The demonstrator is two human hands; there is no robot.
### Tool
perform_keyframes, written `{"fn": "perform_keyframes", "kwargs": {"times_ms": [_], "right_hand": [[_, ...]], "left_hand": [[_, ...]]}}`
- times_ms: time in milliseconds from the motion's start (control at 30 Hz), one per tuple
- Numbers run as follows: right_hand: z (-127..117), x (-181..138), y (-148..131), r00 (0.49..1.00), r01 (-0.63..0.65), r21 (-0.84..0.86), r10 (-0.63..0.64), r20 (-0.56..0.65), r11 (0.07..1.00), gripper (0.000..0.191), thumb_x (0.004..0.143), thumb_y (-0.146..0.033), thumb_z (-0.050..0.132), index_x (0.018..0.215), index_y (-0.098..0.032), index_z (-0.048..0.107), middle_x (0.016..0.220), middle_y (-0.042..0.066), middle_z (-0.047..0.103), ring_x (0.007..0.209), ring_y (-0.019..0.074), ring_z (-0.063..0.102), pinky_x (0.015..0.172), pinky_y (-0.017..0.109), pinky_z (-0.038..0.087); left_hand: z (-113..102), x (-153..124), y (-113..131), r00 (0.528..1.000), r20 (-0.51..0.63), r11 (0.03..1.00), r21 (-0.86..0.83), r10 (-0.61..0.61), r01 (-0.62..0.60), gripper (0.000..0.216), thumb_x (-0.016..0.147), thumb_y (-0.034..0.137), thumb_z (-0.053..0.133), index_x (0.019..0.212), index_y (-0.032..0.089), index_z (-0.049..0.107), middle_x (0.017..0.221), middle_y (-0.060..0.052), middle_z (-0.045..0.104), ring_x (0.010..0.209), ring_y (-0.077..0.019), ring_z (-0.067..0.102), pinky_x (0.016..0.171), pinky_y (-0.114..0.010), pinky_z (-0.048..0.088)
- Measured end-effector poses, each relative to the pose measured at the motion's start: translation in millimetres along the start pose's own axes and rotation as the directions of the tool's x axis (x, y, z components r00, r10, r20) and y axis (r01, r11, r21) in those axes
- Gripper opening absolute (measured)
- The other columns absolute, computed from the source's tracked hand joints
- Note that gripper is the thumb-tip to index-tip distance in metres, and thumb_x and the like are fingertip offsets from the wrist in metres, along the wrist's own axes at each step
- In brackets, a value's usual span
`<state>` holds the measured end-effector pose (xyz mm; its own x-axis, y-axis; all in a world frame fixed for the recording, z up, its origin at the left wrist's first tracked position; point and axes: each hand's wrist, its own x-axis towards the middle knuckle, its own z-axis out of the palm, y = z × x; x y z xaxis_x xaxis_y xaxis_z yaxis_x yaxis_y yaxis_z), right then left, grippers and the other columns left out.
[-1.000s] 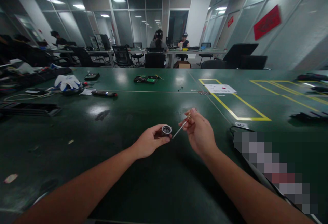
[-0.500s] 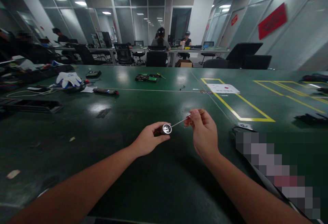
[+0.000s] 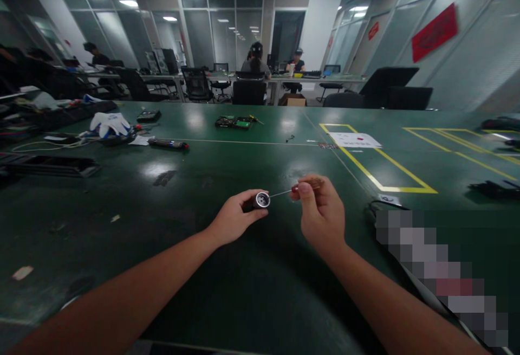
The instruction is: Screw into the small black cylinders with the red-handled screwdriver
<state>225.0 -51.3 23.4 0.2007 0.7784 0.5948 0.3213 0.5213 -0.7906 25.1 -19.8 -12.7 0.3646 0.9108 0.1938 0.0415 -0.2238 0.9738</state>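
Note:
My left hand (image 3: 233, 217) is closed around a small dark cylinder (image 3: 262, 200) with a silver rim. Its round end faces me and shows dark holes inside; the rest is hidden by my fingers. In my right hand (image 3: 323, 211) is a screwdriver (image 3: 281, 193) with a thin metal shaft and a reddish, see-through handle, gripped between thumb and fingers. The shaft points left, and its tip is at the right edge of the cylinder's rim. Whether it touches the rim I cannot tell. Both hands are above the green table (image 3: 227, 290).
On the left lie white-and-blue gloves (image 3: 109, 125), a dark pen-like tool (image 3: 168, 144) and a black tray (image 3: 52, 165). A green circuit board (image 3: 233, 122) and a white sheet (image 3: 354, 140) lie farther back. A blurred-out panel (image 3: 442, 273) is at my right forearm. People sit at desks beyond.
The screwdriver's tip has come out of the cylinder's opening to its right rim. My right hand has tilted the shaft flatter, and the cylinder has shifted slightly up and left.

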Motion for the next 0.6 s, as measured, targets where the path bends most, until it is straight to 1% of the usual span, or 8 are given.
{"fn": "perform_keyframes", "kwargs": {"times_ms": [233, 400, 600], "right_hand": [[0.3, -2.2, -2.4, 0.998, 0.001, -0.002, -0.001, 0.064, 1.000, 0.022, 0.101, -0.045, 0.057, 0.102, -0.025, 0.064, 0.084, 0.002, 0.070, 0.073, 0.0189, 0.069, 0.071, 0.035, 0.055], [1.4, -2.9, -2.1, 0.999, -0.004, 0.023, 0.003, 0.040, 1.000, 0.020, 0.101, -0.044, 0.058, 0.105, -0.026, 0.063, 0.086, 0.002, 0.071, 0.078, 0.0199, 0.070, 0.074, 0.036, 0.056], [-0.9, -2.9, -1.2, 0.997, 0.057, -0.093, -0.052, 0.051, 0.994, 0.018, 0.101, -0.043, 0.056, 0.105, -0.026, 0.062, 0.087, 0.003, 0.070, 0.078, 0.0210, 0.070, 0.075, 0.039, 0.055]], "left_hand": [[-2.6, 1.0, -4.9, 0.999, -0.023, 0.999, 0.040, 0.027, -0.026, 0.046, 0.080, 0.026, 0.080, 0.125, 0.021, 0.070, 0.123, -0.008, 0.070, 0.116, -0.0246, 0.064, 0.112, -0.044, 0.044], [-3.1, 1.0, -2.8, 0.999, -0.022, 0.999, 0.044, 0.025, -0.024, 0.045, 0.080, 0.025, 0.080, 0.124, 0.021, 0.070, 0.123, -0.008, 0.070, 0.116, -0.0249, 0.064, 0.111, -0.043, 0.045], [-2.3, -0.4, 0.0, 0.998, -0.040, 0.997, 0.073, 0.037, -0.034, 0.044, 0.080, 0.022, 0.080, 0.122, 0.021, 0.072, 0.121, -0.008, 0.071, 0.115, -0.0253, 0.065, 0.110, -0.044, 0.046]]}}
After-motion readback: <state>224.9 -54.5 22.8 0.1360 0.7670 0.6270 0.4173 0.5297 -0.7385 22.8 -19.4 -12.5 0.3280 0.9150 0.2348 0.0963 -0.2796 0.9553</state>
